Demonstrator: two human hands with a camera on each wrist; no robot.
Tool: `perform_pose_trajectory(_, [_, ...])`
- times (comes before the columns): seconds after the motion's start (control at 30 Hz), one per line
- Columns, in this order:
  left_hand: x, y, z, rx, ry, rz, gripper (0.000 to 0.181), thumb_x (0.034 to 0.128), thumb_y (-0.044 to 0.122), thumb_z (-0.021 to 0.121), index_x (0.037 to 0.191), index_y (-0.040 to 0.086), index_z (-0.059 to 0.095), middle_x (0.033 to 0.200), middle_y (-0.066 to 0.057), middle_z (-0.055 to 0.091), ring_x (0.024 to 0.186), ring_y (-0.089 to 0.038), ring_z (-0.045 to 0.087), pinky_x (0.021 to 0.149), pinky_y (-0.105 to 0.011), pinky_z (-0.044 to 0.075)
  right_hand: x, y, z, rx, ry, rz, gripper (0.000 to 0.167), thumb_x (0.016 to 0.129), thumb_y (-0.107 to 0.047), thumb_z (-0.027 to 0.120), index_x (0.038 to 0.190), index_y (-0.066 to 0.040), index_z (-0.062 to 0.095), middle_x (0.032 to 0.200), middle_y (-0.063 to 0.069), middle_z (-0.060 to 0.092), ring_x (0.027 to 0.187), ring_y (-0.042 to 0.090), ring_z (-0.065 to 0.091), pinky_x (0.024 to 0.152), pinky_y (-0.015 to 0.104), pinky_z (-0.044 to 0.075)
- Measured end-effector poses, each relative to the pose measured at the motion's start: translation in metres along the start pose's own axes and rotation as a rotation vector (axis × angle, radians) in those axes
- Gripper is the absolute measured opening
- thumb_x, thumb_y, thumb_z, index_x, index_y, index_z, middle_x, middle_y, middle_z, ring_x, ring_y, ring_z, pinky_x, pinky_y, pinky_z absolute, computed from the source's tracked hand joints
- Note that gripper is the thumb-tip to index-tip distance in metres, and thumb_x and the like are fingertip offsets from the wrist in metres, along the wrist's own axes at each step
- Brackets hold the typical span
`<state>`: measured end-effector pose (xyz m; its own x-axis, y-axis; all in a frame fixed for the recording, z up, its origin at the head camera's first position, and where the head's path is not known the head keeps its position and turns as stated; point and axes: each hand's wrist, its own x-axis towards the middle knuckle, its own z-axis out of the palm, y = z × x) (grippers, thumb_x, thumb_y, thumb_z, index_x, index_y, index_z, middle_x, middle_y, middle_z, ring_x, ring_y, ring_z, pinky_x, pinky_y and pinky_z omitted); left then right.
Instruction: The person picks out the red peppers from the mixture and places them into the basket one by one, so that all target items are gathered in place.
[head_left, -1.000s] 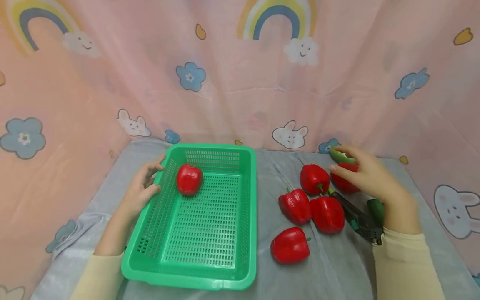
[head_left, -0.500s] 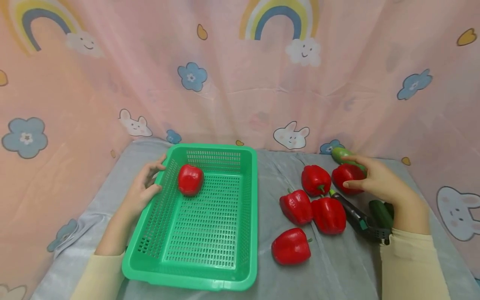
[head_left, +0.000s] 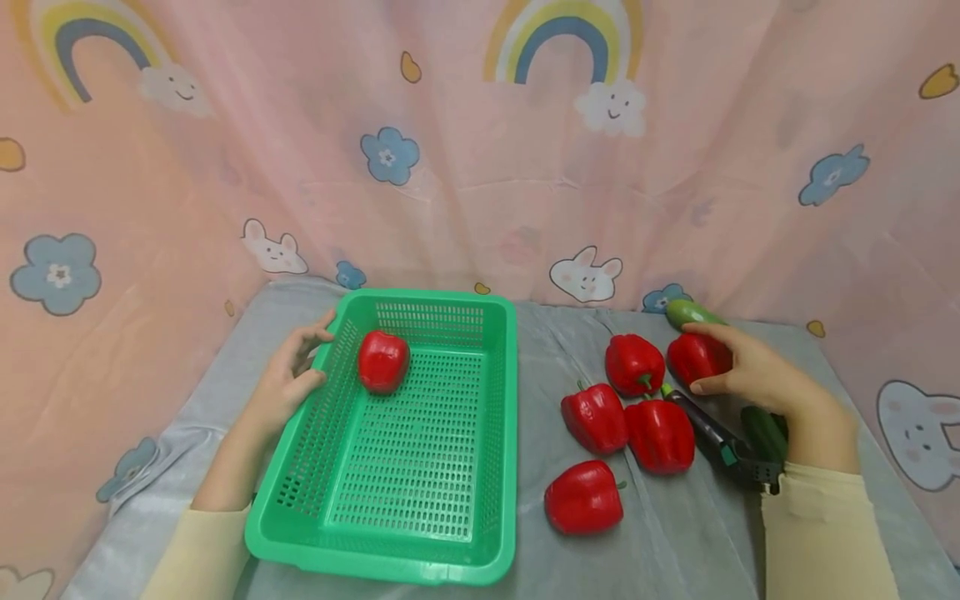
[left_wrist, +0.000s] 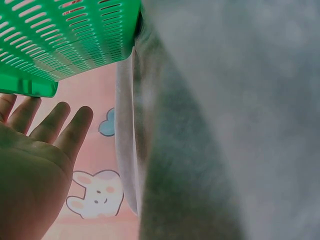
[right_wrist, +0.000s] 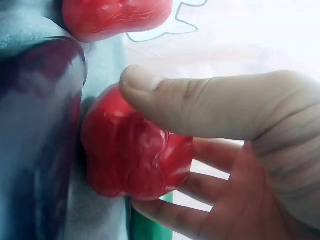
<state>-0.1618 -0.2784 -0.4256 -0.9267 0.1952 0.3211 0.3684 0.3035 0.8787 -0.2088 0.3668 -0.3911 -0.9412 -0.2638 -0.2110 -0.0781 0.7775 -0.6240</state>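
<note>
At the right, my right hand (head_left: 765,372) has its thumb and fingers on opposite sides of a red bell pepper (head_left: 699,360). The right wrist view shows the thumb over the near side of this bell pepper (right_wrist: 135,150) and the fingers behind it. The pepper lies among the other vegetables. My left hand (head_left: 283,379) rests at the left rim of a green plastic basket (head_left: 508,433). In the left wrist view its fingers (left_wrist: 52,122) are extended, with tips near the basket's rim. One red bell pepper (head_left: 383,362) lies inside the basket at the back left.
Several red bell peppers (head_left: 583,497) lie right of the basket. A dark eggplant (head_left: 693,410) sits beside them, with a dark green vegetable (head_left: 763,433) partly behind the right wrist. A light green vegetable (head_left: 692,312) lies at the back, against a pink patterned curtain (head_left: 480,208).
My right hand has moved right and toward me, from above the light green vegetable to around the red bell pepper. The left hand and basket stay put; the view shifts slightly.
</note>
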Motion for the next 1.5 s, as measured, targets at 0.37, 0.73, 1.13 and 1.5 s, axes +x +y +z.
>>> perform_pose_trajectory(0.37, [0.001, -0.002, 0.0, 0.006, -0.009, 0.012, 0.045, 0.088, -0.017, 0.05, 0.132, -0.009, 0.051, 0.175, -0.015, 0.036, 0.155, -0.043, 0.037, 0.12, -0.031, 0.036, 0.005, 0.008, 0.005, -0.015, 0.02, -0.015, 0.113, 0.082, -0.007, 0.091, 0.169, 0.002, 0.021, 0.156, 0.041, 0.033, 0.131, 0.065, 0.04, 0.083, 0.065, 0.062])
perform_pose_trajectory(0.73, [0.002, -0.006, 0.0, -0.001, -0.017, 0.038, 0.046, 0.0872, -0.018, 0.05, 0.132, -0.01, 0.051, 0.174, -0.02, 0.036, 0.148, -0.007, 0.044, 0.114, -0.019, 0.038, 0.006, 0.012, 0.009, -0.037, 0.05, 0.024, 0.12, 0.082, -0.014, 0.094, 0.171, 0.004, 0.014, 0.155, 0.044, 0.033, 0.132, 0.067, 0.038, 0.087, 0.069, 0.06])
perform_pose_trajectory(1.13, [0.001, -0.003, 0.0, 0.029, -0.005, 0.02, 0.045, 0.0882, -0.016, 0.051, 0.132, -0.008, 0.052, 0.174, -0.016, 0.037, 0.154, -0.036, 0.041, 0.119, -0.03, 0.036, 0.006, 0.008, 0.008, -0.092, 0.074, 0.047, 0.121, 0.08, -0.026, 0.097, 0.168, 0.007, 0.02, 0.148, 0.044, 0.036, 0.129, 0.066, 0.039, 0.08, 0.065, 0.063])
perform_pose_trajectory(1.5, [0.001, -0.003, -0.001, 0.029, 0.003, 0.021, 0.046, 0.0869, -0.017, 0.051, 0.132, -0.008, 0.051, 0.174, -0.019, 0.037, 0.151, -0.022, 0.044, 0.116, -0.025, 0.035, 0.008, 0.0, 0.008, -0.084, 0.134, -0.002, 0.12, 0.08, -0.026, 0.097, 0.169, 0.004, 0.023, 0.148, 0.04, 0.034, 0.131, 0.065, 0.039, 0.081, 0.064, 0.063])
